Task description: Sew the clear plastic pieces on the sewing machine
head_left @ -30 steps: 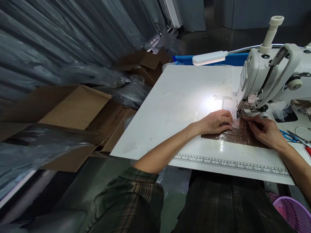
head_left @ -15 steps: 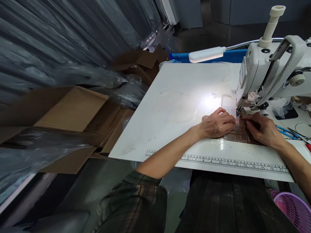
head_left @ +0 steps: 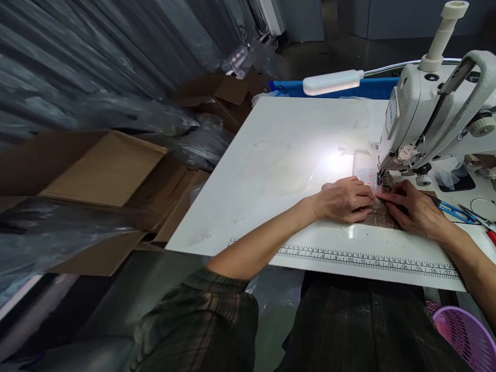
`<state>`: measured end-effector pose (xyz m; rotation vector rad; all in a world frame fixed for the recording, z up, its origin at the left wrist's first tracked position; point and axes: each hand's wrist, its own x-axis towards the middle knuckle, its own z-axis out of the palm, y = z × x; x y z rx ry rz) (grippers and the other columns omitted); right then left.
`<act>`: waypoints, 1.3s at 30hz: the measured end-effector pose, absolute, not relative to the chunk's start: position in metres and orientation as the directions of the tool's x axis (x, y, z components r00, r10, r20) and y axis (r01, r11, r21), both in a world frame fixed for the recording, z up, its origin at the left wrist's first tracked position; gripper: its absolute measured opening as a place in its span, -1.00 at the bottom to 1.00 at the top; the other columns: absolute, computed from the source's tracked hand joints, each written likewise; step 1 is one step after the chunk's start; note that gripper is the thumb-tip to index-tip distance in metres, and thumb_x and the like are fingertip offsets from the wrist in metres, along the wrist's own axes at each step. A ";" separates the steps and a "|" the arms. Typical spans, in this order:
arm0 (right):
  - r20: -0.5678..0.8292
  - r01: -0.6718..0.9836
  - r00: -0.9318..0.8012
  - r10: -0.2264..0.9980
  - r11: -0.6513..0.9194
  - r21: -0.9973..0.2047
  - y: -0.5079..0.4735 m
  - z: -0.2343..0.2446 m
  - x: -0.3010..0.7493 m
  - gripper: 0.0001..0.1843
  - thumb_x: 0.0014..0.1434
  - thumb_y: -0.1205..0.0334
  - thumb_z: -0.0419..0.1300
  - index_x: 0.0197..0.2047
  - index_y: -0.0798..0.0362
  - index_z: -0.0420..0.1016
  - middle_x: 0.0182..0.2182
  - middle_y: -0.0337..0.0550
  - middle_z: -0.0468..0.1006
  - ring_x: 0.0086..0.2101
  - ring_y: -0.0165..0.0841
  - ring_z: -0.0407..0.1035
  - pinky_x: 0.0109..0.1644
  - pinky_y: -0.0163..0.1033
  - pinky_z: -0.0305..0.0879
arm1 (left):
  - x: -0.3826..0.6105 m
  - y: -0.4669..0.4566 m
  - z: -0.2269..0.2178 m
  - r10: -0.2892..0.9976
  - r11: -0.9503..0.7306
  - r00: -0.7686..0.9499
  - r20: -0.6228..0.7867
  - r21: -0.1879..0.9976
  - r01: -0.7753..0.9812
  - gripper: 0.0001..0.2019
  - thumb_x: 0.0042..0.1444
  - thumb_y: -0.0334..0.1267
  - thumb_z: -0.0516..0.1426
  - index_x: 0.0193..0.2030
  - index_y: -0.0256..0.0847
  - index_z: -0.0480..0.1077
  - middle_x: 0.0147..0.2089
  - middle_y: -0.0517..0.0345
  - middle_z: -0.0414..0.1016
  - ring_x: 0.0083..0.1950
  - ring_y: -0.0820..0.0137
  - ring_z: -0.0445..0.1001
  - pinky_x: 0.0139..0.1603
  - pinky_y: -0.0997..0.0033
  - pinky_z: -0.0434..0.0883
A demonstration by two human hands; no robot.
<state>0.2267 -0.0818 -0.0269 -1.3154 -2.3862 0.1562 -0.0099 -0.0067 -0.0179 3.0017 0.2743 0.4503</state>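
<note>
A white sewing machine [head_left: 406, 113] stands at the right, its needle area just beyond my hands. Under its presser foot [head_left: 381, 178] lies a thin see-through piece with pink spots [head_left: 366, 175]. My left hand [head_left: 346, 200] rests on this piece left of the foot, fingers curled together and pressed down. My right hand [head_left: 414, 211] comes in from the right, its fingers pinched at the piece's near edge, close to my left fingertips. What lies between those fingertips is partly hidden. A brown shiny plate [head_left: 382, 218] shows beneath both hands.
The white table [head_left: 279, 155] has a printed ruler [head_left: 364, 260] along its front edge. Blue thread snips [head_left: 455, 211] and scissors [head_left: 480, 217] lie right of my right hand. A lamp [head_left: 332, 82] lights the table. Cardboard boxes [head_left: 104, 170] stand left; a purple basket [head_left: 465, 336] sits below right.
My right hand has shifted left, its fingertips now near my left fingers. My left hand has come slightly nearer me. The view has shifted a little.
</note>
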 end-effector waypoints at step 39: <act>0.054 0.778 -0.271 0.961 0.252 -0.575 -0.077 0.004 0.231 -0.57 0.29 0.10 0.04 0.08 0.03 0.59 -0.24 -0.04 0.66 -0.36 -0.19 0.54 -0.26 -0.11 0.51 | -0.009 0.005 -0.010 0.338 -0.940 0.923 0.181 0.111 0.322 -0.56 0.25 -0.08 0.04 0.14 -0.29 0.44 0.18 -0.11 0.47 -0.08 0.21 0.43 0.03 0.15 0.29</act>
